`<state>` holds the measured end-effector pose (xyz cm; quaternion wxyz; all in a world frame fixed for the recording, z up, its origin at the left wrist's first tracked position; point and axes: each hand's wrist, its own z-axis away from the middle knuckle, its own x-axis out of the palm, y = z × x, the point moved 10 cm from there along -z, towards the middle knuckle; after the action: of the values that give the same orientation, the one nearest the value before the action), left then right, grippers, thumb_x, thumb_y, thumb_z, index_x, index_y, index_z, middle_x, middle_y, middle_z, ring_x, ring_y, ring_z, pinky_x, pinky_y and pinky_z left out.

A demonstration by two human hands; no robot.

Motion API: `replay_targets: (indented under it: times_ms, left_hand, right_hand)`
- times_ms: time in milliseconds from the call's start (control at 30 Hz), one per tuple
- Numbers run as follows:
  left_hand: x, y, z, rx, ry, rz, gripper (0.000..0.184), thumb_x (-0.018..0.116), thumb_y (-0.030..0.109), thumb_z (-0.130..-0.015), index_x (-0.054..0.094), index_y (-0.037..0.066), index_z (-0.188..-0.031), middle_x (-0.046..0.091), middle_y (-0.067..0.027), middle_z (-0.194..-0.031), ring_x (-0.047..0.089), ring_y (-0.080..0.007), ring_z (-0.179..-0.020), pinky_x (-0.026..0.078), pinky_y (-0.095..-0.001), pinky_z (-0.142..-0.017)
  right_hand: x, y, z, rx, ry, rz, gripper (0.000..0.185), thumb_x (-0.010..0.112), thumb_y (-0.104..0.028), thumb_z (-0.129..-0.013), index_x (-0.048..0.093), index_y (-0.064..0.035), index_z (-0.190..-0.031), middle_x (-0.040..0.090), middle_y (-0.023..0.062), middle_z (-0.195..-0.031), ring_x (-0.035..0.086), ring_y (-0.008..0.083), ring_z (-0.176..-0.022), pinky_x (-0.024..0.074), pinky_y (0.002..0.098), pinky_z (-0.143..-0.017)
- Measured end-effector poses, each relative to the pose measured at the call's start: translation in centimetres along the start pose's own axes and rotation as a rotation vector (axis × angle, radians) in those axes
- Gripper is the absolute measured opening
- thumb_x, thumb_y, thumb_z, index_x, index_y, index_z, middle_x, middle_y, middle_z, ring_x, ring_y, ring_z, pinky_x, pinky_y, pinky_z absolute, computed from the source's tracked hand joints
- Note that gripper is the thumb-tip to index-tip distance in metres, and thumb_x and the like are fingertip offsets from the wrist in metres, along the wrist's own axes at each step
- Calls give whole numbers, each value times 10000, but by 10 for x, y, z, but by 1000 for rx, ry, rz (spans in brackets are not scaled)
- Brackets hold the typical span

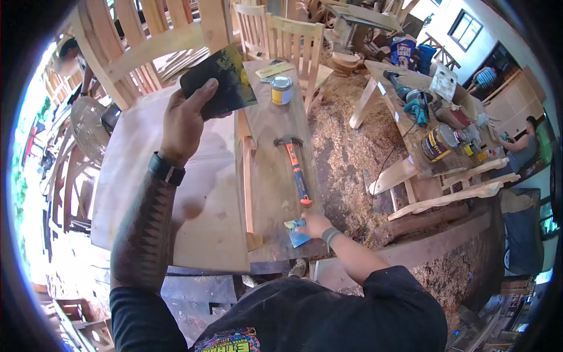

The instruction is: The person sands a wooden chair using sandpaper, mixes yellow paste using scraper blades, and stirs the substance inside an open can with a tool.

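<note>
Left hand (190, 114) raising a smeared dark plate (220, 85); right hand (315, 225) holding a blue spreader (298, 234) low.
The left fingers are gripping the nearly square plate by its near-left part, its yellow-smeared side pointing far and right, no clear long axis showing; the right fingers are closing on the spreader at the near end of the desk (267, 193), its long axis running roughly near to far, yellowed edge facing far. Whether it is touching the wood is unclear. Holding well likely means keeping fingertips off the smears and the spreader's edge level. Beyond, a claw hammer (296, 170) is lying head far, and a lidded can (281, 90) is standing farther off.
</note>
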<state>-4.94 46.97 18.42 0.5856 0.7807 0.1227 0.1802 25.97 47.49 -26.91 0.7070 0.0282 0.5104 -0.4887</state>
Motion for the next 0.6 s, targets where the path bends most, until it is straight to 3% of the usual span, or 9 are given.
replay_targets:
  times_ms: [100,167,267,333,367,433,500,567,600]
  left_hand:
    - [-1,-12,-5,-5,-86,-191,377,650,268,-1042,670,-48,-1247,756,-63,-1060,724,-143,-917,590,-309,-848]
    - [5,-29,-4,-159,-209,-246,372,663,265,-1039,685,-48,-1238,748,-58,-1112,705,-116,-973,575,-309,-918]
    - [24,-54,4,-322,-300,-27,360,673,262,-1038,690,-38,-1236,739,-53,-1147,686,-96,-982,562,-299,-938]
    - [28,-57,3,-311,-315,-34,365,677,255,-1036,678,-34,-1259,741,-67,-1154,687,-107,-1002,558,-297,-936]
    - [29,-59,2,-305,-319,-37,369,678,252,-1035,672,-32,-1270,741,-74,-1158,687,-112,-1011,556,-296,-935]
    - [26,-62,-3,-224,-318,-223,399,685,241,-1029,641,-36,-1313,741,-98,-1155,692,-134,-1033,559,-310,-935]
    - [28,-61,0,-241,-335,-410,474,679,198,-1040,550,-24,-1438,703,-70,-1209,675,-126,-1052,554,-299,-956]
    - [32,-56,1,-212,-355,-532,489,694,196,-1025,548,-25,-1436,692,-68,-1212,655,-133,-1090,537,-299,-968]
    - [32,-55,1,-209,-358,-565,492,698,202,-1020,551,-26,-1431,692,-73,-1211,650,-135,-1098,531,-303,-976]
  right_hand:
    - [-65,-25,-2,-94,408,177,562,779,-425,-882,614,-52,-1269,614,181,-1215,620,418,-1146,531,523,-960]
    - [-80,-20,-27,-69,359,176,549,783,-406,-870,620,-58,-1262,566,174,-1241,585,416,-1177,530,518,-963]
    - [-107,-14,-68,-49,339,100,603,788,-336,-836,575,-71,-1334,503,193,-1313,516,413,-1272,508,513,-1022]
    - [-145,-26,-94,-87,357,94,668,790,-312,-821,539,-75,-1393,489,207,-1327,497,427,-1299,491,517,-1057]
    - [-162,-31,-116,-99,317,104,798,791,-354,-807,470,-74,-1481,456,224,-1392,455,463,-1354,463,523,-1104]
    - [-217,-56,-145,-92,307,129,810,787,-408,-806,459,-78,-1469,428,226,-1456,405,467,-1412,384,546,-1172]
    - [-259,-58,-210,-98,395,249,920,792,-460,-804,401,-64,-1536,355,264,-1565,366,469,-1460,370,543,-1193]
    - [-306,-57,-283,-75,360,215,1028,774,-546,-824,314,-60,-1604,219,296,-1668,323,466,-1509,375,540,-1196]
    - [-332,-62,-301,-57,416,244,1011,772,-544,-828,330,-58,-1596,250,298,-1664,365,451,-1494,393,530,-1185]
